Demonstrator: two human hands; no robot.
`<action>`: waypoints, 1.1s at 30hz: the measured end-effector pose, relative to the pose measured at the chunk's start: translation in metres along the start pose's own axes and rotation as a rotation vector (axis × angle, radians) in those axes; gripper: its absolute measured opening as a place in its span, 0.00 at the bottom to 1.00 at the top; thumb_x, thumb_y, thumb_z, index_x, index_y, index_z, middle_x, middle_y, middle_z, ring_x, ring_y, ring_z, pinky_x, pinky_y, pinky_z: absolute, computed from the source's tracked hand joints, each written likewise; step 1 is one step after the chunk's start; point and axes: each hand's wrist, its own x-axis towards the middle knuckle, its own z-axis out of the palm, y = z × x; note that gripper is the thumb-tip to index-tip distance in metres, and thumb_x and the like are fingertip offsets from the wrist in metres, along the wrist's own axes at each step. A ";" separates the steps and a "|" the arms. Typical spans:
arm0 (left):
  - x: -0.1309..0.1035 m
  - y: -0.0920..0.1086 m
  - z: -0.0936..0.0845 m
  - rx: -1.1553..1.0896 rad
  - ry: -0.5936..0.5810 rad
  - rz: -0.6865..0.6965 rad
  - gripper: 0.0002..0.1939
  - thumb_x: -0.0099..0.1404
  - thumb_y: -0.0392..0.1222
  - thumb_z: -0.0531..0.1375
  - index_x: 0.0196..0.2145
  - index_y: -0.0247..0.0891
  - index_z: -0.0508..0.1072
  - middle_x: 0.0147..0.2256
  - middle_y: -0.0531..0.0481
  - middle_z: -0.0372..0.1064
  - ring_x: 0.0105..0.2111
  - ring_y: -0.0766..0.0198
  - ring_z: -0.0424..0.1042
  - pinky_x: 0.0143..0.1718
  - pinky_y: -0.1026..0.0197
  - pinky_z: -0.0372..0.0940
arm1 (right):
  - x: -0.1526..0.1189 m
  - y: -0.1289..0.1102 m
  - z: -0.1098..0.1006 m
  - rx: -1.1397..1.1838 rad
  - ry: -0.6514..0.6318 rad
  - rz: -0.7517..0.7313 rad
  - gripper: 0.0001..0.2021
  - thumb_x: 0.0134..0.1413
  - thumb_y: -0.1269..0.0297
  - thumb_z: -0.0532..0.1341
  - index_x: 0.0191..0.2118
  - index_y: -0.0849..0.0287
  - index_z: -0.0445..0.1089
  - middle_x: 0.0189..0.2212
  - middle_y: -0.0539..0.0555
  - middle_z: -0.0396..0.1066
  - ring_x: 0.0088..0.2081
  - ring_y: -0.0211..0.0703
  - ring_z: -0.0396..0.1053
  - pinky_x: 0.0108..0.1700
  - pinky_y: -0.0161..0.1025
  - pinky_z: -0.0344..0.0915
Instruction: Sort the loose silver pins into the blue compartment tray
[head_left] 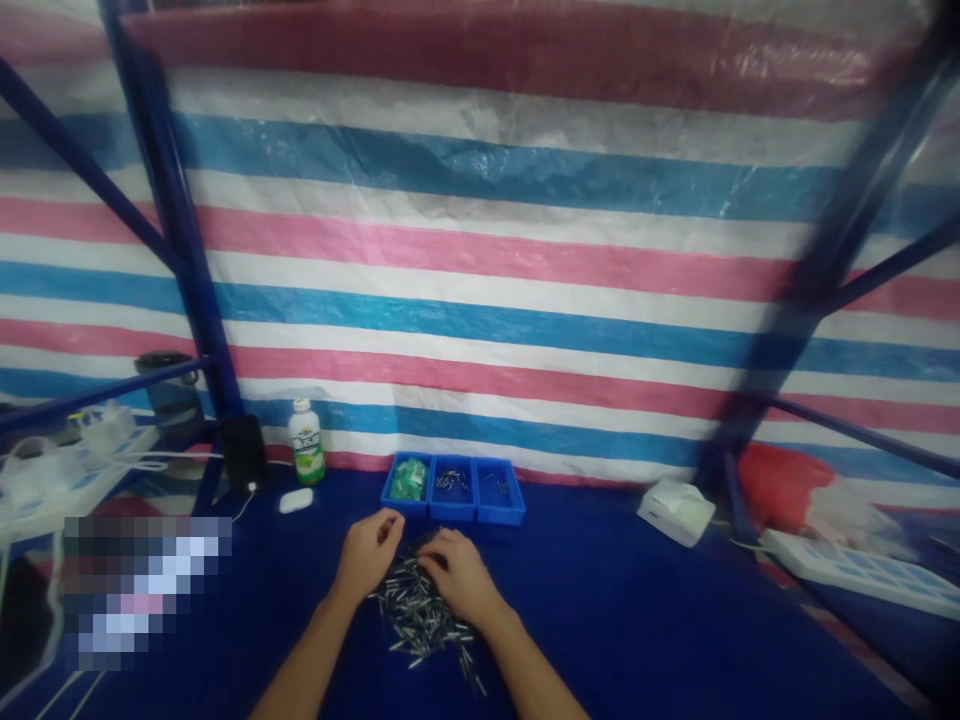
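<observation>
A loose pile of small, thin metal pins (426,625) lies on the dark blue tabletop. At its left edge is my left hand (369,548), thumb and fingertips closed together; what they hold, if anything, is too small to make out. My right hand (459,572) rests over the upper right of the pile with its fingers curled in a pinch, the tips hidden among the pins. Just beyond stand three joined blue bins: the left bin (386,497) contains green pieces, the middle bin (452,516) several dark pins, and the right bin (501,517) a few.
A white bottle with a green label (307,445) and a white case (295,501) stand back left, near a black device (244,452). A tissue pack (675,512) sits at right. Power strips (862,575) and blue frame posts flank the table; striped sheeting hangs behind.
</observation>
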 end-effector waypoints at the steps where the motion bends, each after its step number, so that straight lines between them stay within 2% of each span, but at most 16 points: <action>1: 0.000 0.000 0.000 -0.004 0.009 -0.004 0.15 0.67 0.49 0.53 0.32 0.39 0.74 0.22 0.55 0.68 0.21 0.67 0.66 0.26 0.66 0.57 | 0.000 0.000 -0.001 0.004 -0.008 -0.009 0.08 0.59 0.66 0.59 0.38 0.51 0.76 0.38 0.50 0.74 0.43 0.44 0.68 0.46 0.38 0.57; 9: 0.002 -0.001 0.001 -0.007 0.027 -0.011 0.17 0.66 0.51 0.53 0.31 0.39 0.75 0.21 0.55 0.68 0.21 0.67 0.65 0.26 0.67 0.57 | -0.002 -0.006 -0.001 -0.075 -0.051 -0.014 0.10 0.61 0.66 0.57 0.40 0.50 0.76 0.39 0.49 0.77 0.42 0.43 0.70 0.45 0.38 0.57; 14: 0.002 -0.001 0.001 -0.016 0.021 -0.034 0.18 0.67 0.52 0.52 0.31 0.38 0.75 0.22 0.55 0.69 0.22 0.66 0.66 0.26 0.66 0.58 | 0.000 -0.005 -0.001 -0.010 0.025 0.013 0.10 0.60 0.67 0.57 0.41 0.50 0.76 0.40 0.49 0.77 0.43 0.44 0.71 0.46 0.39 0.59; 17: 0.002 -0.002 0.001 -0.009 0.022 -0.048 0.19 0.67 0.53 0.51 0.32 0.39 0.75 0.23 0.54 0.70 0.23 0.66 0.67 0.27 0.66 0.58 | 0.001 -0.002 -0.001 0.107 0.089 0.039 0.10 0.59 0.66 0.57 0.41 0.53 0.76 0.38 0.51 0.78 0.40 0.44 0.73 0.45 0.38 0.62; 22: 0.003 -0.004 0.002 0.015 0.051 -0.067 0.20 0.67 0.54 0.51 0.32 0.39 0.76 0.22 0.54 0.71 0.22 0.65 0.67 0.26 0.66 0.58 | 0.005 0.002 -0.001 0.306 0.168 0.112 0.09 0.56 0.63 0.60 0.35 0.56 0.78 0.32 0.52 0.78 0.36 0.46 0.74 0.43 0.40 0.66; 27: 0.003 -0.003 0.001 0.009 0.053 -0.074 0.20 0.67 0.53 0.51 0.31 0.38 0.75 0.20 0.55 0.69 0.21 0.66 0.66 0.26 0.67 0.57 | 0.012 0.009 0.000 0.757 0.211 0.255 0.14 0.51 0.55 0.64 0.38 0.60 0.76 0.32 0.56 0.78 0.32 0.46 0.74 0.37 0.39 0.67; 30: 0.004 -0.002 0.001 0.000 0.059 -0.082 0.19 0.67 0.53 0.51 0.31 0.38 0.76 0.20 0.55 0.68 0.21 0.66 0.65 0.26 0.67 0.57 | 0.016 0.018 -0.001 1.011 0.302 0.351 0.17 0.48 0.50 0.65 0.38 0.60 0.74 0.32 0.54 0.76 0.28 0.40 0.70 0.30 0.34 0.63; 33: 0.004 -0.003 0.001 -0.010 0.052 -0.088 0.19 0.67 0.53 0.51 0.31 0.39 0.76 0.19 0.56 0.68 0.21 0.66 0.65 0.26 0.67 0.57 | 0.018 0.026 -0.005 1.066 0.407 0.428 0.19 0.49 0.46 0.63 0.29 0.60 0.70 0.25 0.50 0.71 0.21 0.34 0.61 0.23 0.31 0.54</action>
